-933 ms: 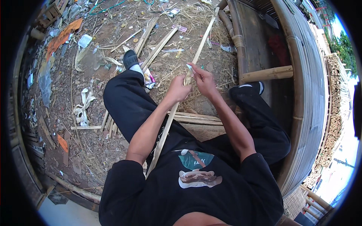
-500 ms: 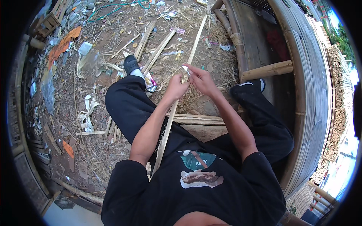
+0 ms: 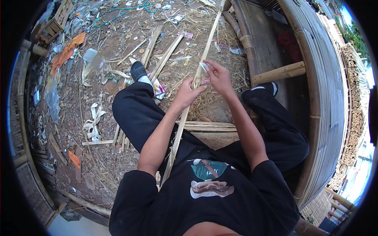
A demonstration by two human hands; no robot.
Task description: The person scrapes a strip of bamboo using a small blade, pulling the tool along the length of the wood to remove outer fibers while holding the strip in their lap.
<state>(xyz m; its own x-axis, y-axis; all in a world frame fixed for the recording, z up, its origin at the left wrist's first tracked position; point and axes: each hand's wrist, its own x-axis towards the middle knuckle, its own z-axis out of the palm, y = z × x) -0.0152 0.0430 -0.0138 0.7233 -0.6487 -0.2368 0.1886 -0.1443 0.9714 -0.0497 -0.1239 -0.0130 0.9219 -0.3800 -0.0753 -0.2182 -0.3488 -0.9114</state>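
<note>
1. Well, the left hand (image 3: 188, 93) has its fingers closed round the long strip (image 3: 210, 37).
2. Just beside it, the right hand (image 3: 220, 80) pinches a small pale piece (image 3: 203, 67) at the strip's edge; I can't tell what it is.
3. The strip slants from beyond the feet back over the black trousers (image 3: 134, 106) toward the shirt (image 3: 169, 208).
4. Two slats (image 3: 168, 55) lie near the left slipper (image 3: 138, 71).

A short word in pale letters (image 3: 213, 172) is seen on the green print (image 3: 200, 170) of the black shirt (image 3: 173, 208), at the lower centre of the frame. On the colourful wrapper (image 3: 159, 89), left of the upper centre, any print is too small to be read.
</note>
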